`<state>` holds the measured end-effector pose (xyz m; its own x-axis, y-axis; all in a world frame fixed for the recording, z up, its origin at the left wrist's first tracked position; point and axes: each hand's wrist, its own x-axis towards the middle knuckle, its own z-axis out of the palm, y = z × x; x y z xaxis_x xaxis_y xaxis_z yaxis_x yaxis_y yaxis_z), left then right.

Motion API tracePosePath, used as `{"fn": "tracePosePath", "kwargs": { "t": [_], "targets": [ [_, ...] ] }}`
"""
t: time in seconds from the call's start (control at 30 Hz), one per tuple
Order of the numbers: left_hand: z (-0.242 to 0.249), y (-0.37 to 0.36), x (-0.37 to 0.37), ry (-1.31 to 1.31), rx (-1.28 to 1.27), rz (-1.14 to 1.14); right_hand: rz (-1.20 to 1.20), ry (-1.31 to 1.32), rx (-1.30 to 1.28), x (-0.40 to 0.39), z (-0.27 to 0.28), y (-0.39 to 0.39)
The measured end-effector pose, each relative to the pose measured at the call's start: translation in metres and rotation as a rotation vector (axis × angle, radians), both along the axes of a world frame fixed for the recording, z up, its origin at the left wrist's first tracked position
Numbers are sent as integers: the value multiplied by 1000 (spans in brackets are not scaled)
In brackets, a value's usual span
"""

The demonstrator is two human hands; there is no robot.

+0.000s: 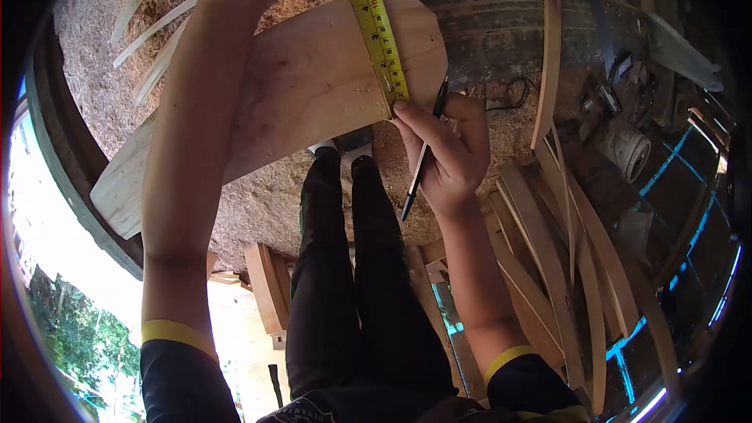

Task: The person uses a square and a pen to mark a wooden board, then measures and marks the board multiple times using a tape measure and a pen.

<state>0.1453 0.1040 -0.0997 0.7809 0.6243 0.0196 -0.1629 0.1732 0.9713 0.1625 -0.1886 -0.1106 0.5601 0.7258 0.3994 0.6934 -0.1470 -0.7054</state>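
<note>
My right hand (pixel 448 145) is closed, its thumb pressing the end of a yellow tape measure (pixel 374 23) against the near edge of a pale wooden board (pixel 305 82). A dark pen (pixel 417 180) is also tucked in that hand, slanting down across the palm. The blade runs across the board's width and leaves the picture at the top. My left forearm reaches over the board to the top edge, where the hand is cut off, so its fingers and anything in them are hidden. The board has a cut, angled right end and a tapered left end.
Behind the board lies a long dark weathered timber (pixel 501 23). Curved wooden strips (pixel 548 243) are piled at the right, near a whitish bucket (pixel 627 153) and a power tool (pixel 601 100). Sawdust (pixel 258 215) covers the ground; a wood block (pixel 266 286) lies by my legs.
</note>
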Motion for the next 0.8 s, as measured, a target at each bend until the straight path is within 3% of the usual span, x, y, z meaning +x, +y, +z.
{"fn": "tracePosePath", "kwargs": {
  "t": [0.17,0.27,0.33,0.47,0.53,0.8],
  "targets": [
    [7,-15,3,51,34,149,20,17,-41,4,0,-3],
    [-5,-2,-1,-22,86,63,28,0,-49,5,2,-3],
    [-2,7,1,80,118,-41,38,-11,-45,7,0,-3],
    [0,5,4,168,155,15,46,-20,-23,7,-1,-1],
    [-4,7,1,4,182,-42,45,-19,-27,7,-1,-1],
    [3,3,3,63,202,6,12,-41,-74,4,2,-3]
  ]
}}
